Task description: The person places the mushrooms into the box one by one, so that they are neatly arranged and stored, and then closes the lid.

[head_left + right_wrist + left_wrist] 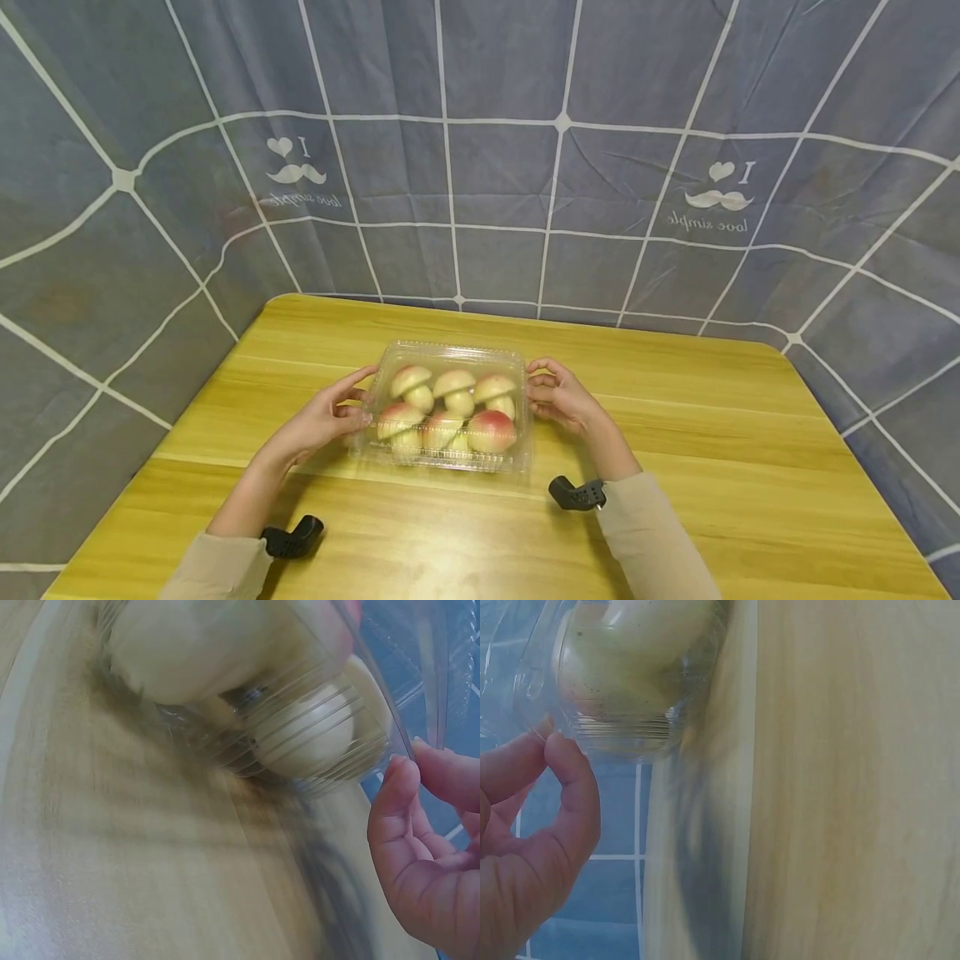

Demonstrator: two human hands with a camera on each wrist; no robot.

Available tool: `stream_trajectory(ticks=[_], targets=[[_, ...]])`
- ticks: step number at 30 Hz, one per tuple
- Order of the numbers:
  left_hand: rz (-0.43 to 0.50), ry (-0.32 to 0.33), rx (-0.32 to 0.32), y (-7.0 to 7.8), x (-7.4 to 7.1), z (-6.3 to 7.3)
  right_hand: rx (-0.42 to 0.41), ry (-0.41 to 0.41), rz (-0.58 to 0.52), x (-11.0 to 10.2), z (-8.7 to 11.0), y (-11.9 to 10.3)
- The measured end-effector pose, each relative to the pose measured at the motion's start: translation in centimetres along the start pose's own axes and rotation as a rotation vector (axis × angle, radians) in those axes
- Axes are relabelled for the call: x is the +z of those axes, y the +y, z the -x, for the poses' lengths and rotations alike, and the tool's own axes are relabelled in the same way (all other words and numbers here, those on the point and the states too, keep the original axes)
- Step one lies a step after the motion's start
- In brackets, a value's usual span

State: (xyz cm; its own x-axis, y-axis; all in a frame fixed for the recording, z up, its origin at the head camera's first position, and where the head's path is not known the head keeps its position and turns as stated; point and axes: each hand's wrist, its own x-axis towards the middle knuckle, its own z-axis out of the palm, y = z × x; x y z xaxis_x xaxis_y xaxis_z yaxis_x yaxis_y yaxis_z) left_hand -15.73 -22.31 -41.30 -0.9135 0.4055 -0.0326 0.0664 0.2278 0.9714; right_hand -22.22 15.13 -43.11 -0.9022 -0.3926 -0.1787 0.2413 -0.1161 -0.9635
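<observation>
A clear plastic clamshell box [457,352] stands over the middle of the table. Through its plastic show several mushroom-shaped pieces [491,432], pale yellow with reddish caps. At the box's left side my left hand [324,423] pinches the rim between thumb and finger; the left wrist view shows the thumb [576,784] at the plastic flange. On the opposite side my right hand [561,397] pinches the rim the same way, thumb below and index finger [450,772] above. Ribbed side walls of the box [300,731] fill the upper part of the right wrist view.
The wood-grain table [712,450] extends to both sides and toward me. A grey-blue curtain [502,175] with white grid lines hangs behind and beside it. Black wrist mounts [294,537] sit at both beige sleeves [652,533].
</observation>
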Motion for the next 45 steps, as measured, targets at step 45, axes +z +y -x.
stream_trajectory(ticks=[45], targets=[[0.231,-0.31,-0.173,0.2,-1.6,0.8,0.078,-0.202,0.126,1.1,4.9,-0.7]])
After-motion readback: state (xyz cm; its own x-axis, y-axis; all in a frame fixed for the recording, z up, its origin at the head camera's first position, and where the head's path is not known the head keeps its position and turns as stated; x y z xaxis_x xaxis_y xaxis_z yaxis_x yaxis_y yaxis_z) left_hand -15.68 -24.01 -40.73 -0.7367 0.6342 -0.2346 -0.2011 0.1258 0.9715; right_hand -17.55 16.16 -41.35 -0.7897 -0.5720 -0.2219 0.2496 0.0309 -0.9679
